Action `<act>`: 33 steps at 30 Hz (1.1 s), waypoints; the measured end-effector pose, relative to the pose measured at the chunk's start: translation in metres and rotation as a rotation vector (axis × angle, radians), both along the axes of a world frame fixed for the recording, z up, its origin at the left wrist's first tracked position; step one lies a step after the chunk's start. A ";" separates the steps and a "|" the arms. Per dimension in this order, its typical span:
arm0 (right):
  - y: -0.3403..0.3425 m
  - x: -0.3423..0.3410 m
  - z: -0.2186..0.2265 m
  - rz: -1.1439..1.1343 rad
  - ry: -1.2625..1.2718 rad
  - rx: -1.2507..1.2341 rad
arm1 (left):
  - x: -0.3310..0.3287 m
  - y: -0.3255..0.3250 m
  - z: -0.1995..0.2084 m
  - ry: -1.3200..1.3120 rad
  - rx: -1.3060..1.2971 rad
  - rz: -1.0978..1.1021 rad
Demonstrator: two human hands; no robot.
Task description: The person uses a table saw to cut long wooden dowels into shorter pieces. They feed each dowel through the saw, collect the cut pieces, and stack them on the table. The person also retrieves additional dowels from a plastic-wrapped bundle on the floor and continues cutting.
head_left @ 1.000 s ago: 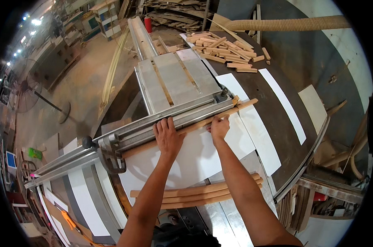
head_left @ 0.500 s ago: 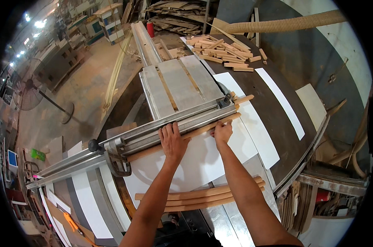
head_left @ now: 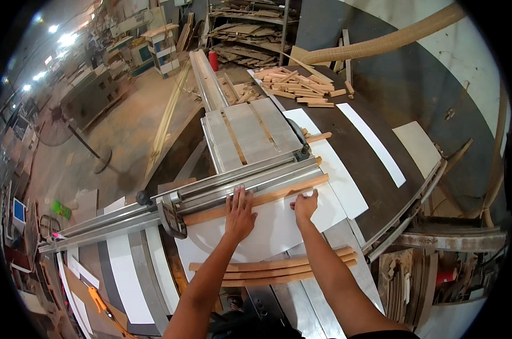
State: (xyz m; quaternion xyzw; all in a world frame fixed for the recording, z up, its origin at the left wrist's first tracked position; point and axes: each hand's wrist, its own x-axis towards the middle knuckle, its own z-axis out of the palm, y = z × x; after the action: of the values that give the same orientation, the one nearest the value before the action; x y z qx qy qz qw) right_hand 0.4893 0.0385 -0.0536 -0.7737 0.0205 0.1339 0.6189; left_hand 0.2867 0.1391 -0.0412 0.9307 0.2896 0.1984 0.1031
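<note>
A long wooden strip [head_left: 278, 193] lies along the metal fence [head_left: 211, 198] of a sliding-table saw. My left hand [head_left: 241, 217] rests across it with fingers stretched out, their tips toward the fence. Just on the near side of the strip's right part is my right hand [head_left: 305, 208], its fingers curled in and nothing visible in them. Beneath both hands lies a white board [head_left: 273, 231]. Closer to me, several slightly curved wooden strips [head_left: 278, 270] lie side by side, partly behind my right forearm.
Short wooden offcuts [head_left: 301, 85] are heaped at the far end of the dark table [head_left: 374, 152]. A clamp handle [head_left: 171, 217] stands at the fence's left. An orange-handled tool [head_left: 96, 299] lies at the lower left. A ribbed hose [head_left: 391, 44] crosses the upper right.
My right hand has come off the strip toward me. The left hand's fingers have flattened out across the strip. The strip's right end sits farther from the fence, and the whole view has shifted slightly.
</note>
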 end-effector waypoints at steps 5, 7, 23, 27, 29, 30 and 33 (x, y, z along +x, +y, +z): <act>-0.094 -0.019 0.015 0.019 0.066 0.018 | -0.010 -0.007 -0.002 0.114 -0.114 -0.120; -0.130 -0.023 0.019 -0.017 0.014 0.010 | -0.017 -0.020 0.001 0.058 -0.131 -0.111; -0.230 -0.001 0.002 -0.067 -0.099 -0.474 | -0.081 -0.088 0.011 0.090 -0.319 -0.179; -0.242 0.005 -0.001 -0.175 -0.231 -0.520 | -0.081 -0.093 0.018 0.123 -0.373 -0.218; -0.253 -0.006 0.002 -0.237 -0.282 -0.467 | -0.089 -0.097 0.023 0.138 -0.387 -0.283; -0.257 -0.017 0.007 -0.244 -0.347 -0.444 | -0.095 -0.101 0.030 0.141 -0.376 -0.318; -0.276 -0.065 0.024 -0.238 -0.424 -0.310 | -0.108 -0.112 0.023 0.148 -0.286 -0.410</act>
State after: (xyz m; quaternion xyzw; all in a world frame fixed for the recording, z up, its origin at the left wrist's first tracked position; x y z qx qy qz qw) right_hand 0.4242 -0.2375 -0.0296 -0.8619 0.0017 -0.1091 0.4952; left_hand 0.1788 0.0274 -0.0178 0.9579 0.1266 0.0616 0.2500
